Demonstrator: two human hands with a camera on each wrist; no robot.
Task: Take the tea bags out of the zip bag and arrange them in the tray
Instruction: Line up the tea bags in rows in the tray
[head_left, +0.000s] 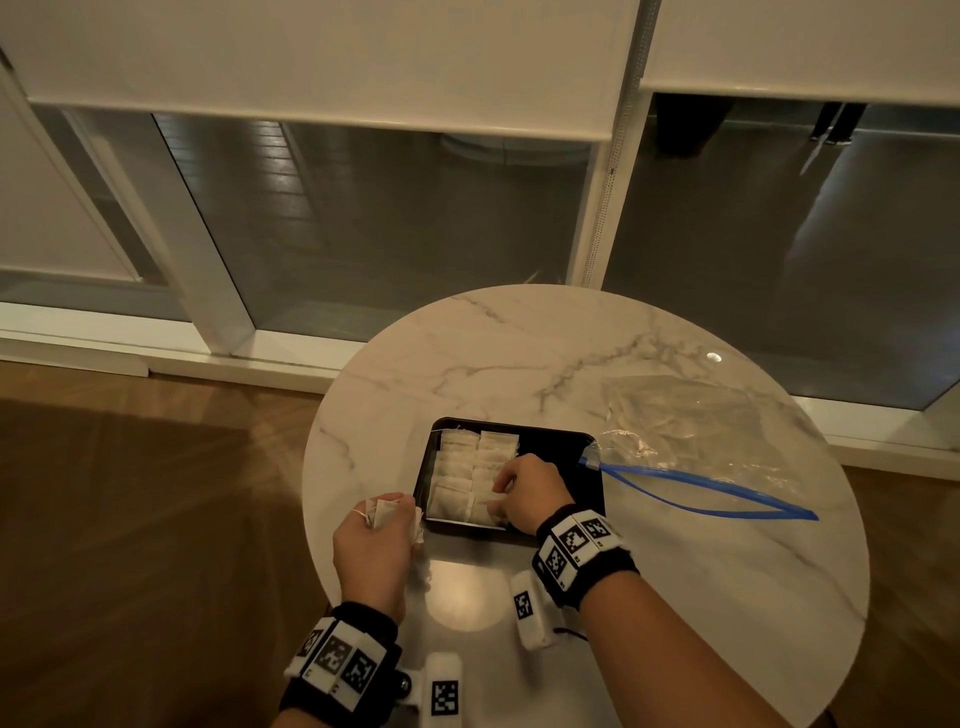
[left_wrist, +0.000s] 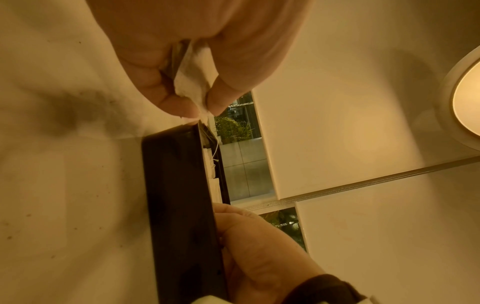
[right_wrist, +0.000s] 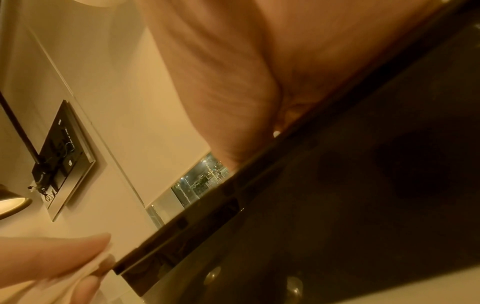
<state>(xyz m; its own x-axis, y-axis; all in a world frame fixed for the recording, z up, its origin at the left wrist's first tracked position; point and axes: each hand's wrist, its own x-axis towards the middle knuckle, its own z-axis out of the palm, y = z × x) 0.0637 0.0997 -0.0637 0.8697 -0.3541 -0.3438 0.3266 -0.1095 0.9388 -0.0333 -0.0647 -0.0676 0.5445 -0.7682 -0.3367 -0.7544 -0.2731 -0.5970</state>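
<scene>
A black tray (head_left: 563, 441) sits on the marble table (head_left: 519, 353), holding two columns of white tea bags (head_left: 460, 467). My right hand (head_left: 506, 499) reaches into the tray's front right part, fingers curled down and pinching a tea bag (head_left: 492, 508) at the near end of the second column. Left of the tray, my left hand (head_left: 387, 522) grips a small bunch of tea bags (head_left: 384, 512). The left wrist view shows those tea bags (left_wrist: 192, 82) pinched just above the tray's rim (left_wrist: 176, 205). The clear zip bag (head_left: 691, 431) lies open to the right, and I cannot tell what it holds.
The zip bag's blue zipper strip (head_left: 701, 488) stretches toward the table's right edge. The round table ends close behind the left hand. Wooden floor (head_left: 130, 493) lies to the left, and glass panels with lowered blinds stand beyond the table.
</scene>
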